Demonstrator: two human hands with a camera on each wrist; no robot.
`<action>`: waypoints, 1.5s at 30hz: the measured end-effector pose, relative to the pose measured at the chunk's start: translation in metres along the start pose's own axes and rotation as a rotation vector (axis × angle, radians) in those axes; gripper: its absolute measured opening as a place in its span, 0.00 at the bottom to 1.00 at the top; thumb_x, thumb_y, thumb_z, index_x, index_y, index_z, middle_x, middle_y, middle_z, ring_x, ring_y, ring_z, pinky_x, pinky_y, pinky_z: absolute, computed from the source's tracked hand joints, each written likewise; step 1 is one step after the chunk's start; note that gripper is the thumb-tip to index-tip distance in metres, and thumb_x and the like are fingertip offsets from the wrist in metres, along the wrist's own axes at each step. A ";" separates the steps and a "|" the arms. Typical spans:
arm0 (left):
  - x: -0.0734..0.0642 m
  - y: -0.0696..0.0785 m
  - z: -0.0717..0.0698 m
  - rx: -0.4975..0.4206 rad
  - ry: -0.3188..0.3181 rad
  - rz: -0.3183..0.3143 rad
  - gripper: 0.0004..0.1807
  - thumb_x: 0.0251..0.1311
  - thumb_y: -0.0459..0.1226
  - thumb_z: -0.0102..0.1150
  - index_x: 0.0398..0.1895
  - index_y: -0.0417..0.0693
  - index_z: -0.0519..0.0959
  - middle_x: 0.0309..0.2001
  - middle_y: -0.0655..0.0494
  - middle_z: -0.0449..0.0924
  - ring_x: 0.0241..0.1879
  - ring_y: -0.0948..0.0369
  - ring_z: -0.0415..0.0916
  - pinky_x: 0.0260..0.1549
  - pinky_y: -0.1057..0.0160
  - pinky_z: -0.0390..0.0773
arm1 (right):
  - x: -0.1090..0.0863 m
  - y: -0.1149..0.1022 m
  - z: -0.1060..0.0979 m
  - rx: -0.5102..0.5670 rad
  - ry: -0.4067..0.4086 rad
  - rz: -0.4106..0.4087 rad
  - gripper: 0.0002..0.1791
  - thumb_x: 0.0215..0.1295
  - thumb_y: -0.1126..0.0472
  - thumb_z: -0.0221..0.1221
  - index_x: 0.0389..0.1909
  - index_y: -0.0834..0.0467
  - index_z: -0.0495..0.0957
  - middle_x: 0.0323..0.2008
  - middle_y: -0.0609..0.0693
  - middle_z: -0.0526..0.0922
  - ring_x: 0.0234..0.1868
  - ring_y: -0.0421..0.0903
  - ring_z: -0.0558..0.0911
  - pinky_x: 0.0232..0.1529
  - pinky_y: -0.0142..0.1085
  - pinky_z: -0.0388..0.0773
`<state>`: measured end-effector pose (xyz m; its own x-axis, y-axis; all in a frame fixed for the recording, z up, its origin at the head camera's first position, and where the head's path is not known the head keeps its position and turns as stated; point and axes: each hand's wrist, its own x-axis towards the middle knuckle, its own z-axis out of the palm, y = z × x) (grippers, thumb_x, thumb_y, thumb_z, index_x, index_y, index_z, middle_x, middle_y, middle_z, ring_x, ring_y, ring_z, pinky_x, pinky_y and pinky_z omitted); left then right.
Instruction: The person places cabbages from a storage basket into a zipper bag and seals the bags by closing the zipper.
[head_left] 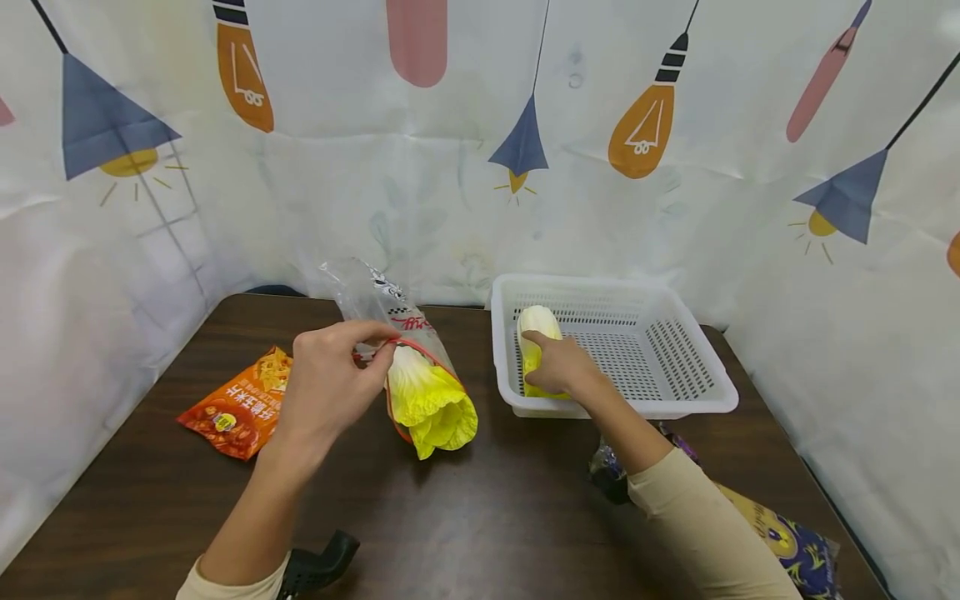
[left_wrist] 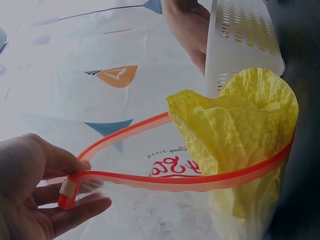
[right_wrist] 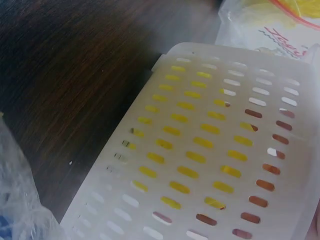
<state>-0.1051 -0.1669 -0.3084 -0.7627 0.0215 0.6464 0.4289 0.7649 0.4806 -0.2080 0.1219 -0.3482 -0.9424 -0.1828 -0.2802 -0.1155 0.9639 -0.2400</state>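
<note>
My left hand [head_left: 330,383] pinches the red zip edge of a clear printed zip bag [left_wrist: 165,177] by its corner. Inside the bag lies a yellow-green napa cabbage [head_left: 431,404], its leafy end showing at the open mouth. My right hand [head_left: 562,364] reaches over the near wall of the white plastic basket [head_left: 693,406] and grips a second napa cabbage [head_left: 540,320], thumb and fingers on either side of it. That cabbage is at the basket's left end, pale base away from me. In the right wrist view the perforated wall mostly hides that hand, with yellow showing through the slots.
An orange snack packet [head_left: 236,408] lies left of the bag on the dark wooden table [head_left: 480,517]. Below the right forearm is a blue and yellow package [head_left: 795,542], with a dark clear-wrapped item [head_left: 609,475] near the basket. A patterned white curtain [head_left: 450,208] stands behind the table.
</note>
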 end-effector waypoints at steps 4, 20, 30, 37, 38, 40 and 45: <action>0.000 -0.001 0.000 0.007 0.014 0.007 0.06 0.60 0.30 0.68 0.37 0.46 0.91 0.35 0.51 0.91 0.14 0.66 0.64 0.13 0.68 0.64 | 0.003 0.002 -0.001 0.000 0.009 -0.030 0.41 0.67 0.50 0.64 0.80 0.46 0.63 0.59 0.64 0.84 0.68 0.70 0.73 0.42 0.47 0.78; 0.000 0.000 -0.001 -0.010 0.013 -0.009 0.07 0.61 0.29 0.67 0.37 0.46 0.92 0.35 0.50 0.91 0.17 0.64 0.67 0.14 0.69 0.64 | 0.015 0.024 -0.011 0.147 0.024 -0.038 0.39 0.60 0.57 0.66 0.75 0.45 0.69 0.68 0.62 0.77 0.48 0.58 0.76 0.38 0.38 0.71; 0.001 -0.001 0.000 0.007 0.012 -0.005 0.05 0.61 0.31 0.68 0.37 0.45 0.91 0.35 0.50 0.91 0.15 0.65 0.66 0.13 0.67 0.65 | 0.013 0.042 -0.022 0.380 -0.021 -0.014 0.38 0.67 0.55 0.63 0.78 0.41 0.65 0.79 0.62 0.62 0.27 0.47 0.66 0.29 0.36 0.68; 0.002 -0.001 0.000 0.009 0.014 0.001 0.05 0.61 0.31 0.68 0.38 0.45 0.91 0.35 0.50 0.91 0.18 0.63 0.70 0.15 0.66 0.68 | 0.006 0.048 -0.031 0.517 -0.025 -0.001 0.38 0.70 0.57 0.62 0.79 0.42 0.63 0.82 0.60 0.53 0.56 0.60 0.73 0.42 0.39 0.75; 0.001 -0.001 0.000 0.008 0.014 -0.001 0.05 0.61 0.31 0.68 0.38 0.45 0.91 0.35 0.50 0.91 0.19 0.63 0.70 0.15 0.66 0.68 | 0.005 0.048 -0.032 0.533 -0.023 -0.001 0.38 0.70 0.57 0.62 0.79 0.42 0.63 0.82 0.61 0.53 0.58 0.61 0.72 0.43 0.40 0.75; 0.001 -0.001 0.000 0.011 0.014 -0.002 0.05 0.61 0.32 0.69 0.38 0.45 0.91 0.35 0.50 0.91 0.19 0.62 0.70 0.15 0.66 0.68 | 0.004 0.049 -0.034 0.552 -0.014 -0.005 0.38 0.70 0.57 0.62 0.80 0.41 0.63 0.83 0.60 0.52 0.62 0.61 0.71 0.45 0.40 0.76; 0.001 0.000 -0.001 0.003 0.009 -0.017 0.06 0.61 0.31 0.68 0.38 0.45 0.91 0.35 0.50 0.91 0.19 0.62 0.71 0.15 0.68 0.67 | -0.002 0.050 -0.039 0.573 0.002 -0.020 0.38 0.71 0.56 0.62 0.80 0.41 0.62 0.83 0.61 0.51 0.60 0.60 0.73 0.42 0.37 0.77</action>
<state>-0.1055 -0.1676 -0.3075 -0.7654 0.0024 0.6436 0.4146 0.7667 0.4901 -0.2244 0.1777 -0.3230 -0.9424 -0.1988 -0.2690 0.0550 0.7012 -0.7108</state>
